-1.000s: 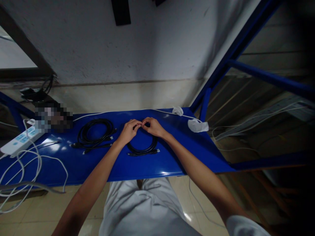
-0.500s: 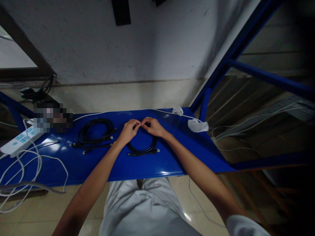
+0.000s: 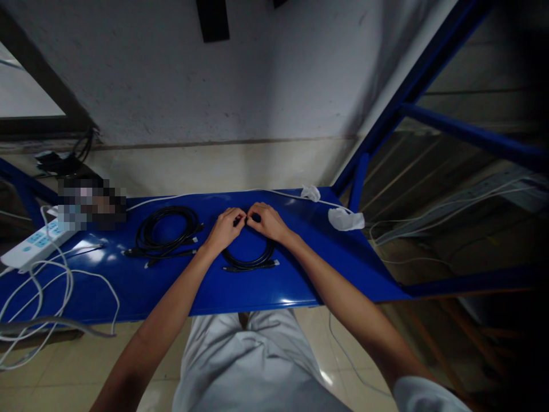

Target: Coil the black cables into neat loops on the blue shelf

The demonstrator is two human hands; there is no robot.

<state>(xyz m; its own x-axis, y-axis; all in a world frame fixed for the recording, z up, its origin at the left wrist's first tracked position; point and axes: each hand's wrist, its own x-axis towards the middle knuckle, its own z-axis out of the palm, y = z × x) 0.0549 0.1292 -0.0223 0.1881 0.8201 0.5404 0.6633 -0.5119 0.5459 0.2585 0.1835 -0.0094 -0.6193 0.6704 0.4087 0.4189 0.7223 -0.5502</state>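
Observation:
A small coil of black cable (image 3: 251, 260) lies on the blue shelf (image 3: 257, 286) in front of me. My left hand (image 3: 225, 229) and my right hand (image 3: 266, 220) meet at the coil's far side, fingertips pinched together on the cable there. What sits between the fingertips is too small to make out. The near part of the coil shows two plug ends pointing left and right. A second, larger black cable coil (image 3: 165, 232) lies to the left of my left hand, untouched.
A white power strip (image 3: 32, 243) with loose white cords (image 3: 51, 286) sits at the shelf's left end. Crumpled white pieces (image 3: 345, 218) lie at the far right corner. Blue frame posts (image 3: 386, 120) rise on the right, with a wall behind.
Both hands stay at the far side of the small coil; the fingertips have closed a little tighter together. The coils have not moved.

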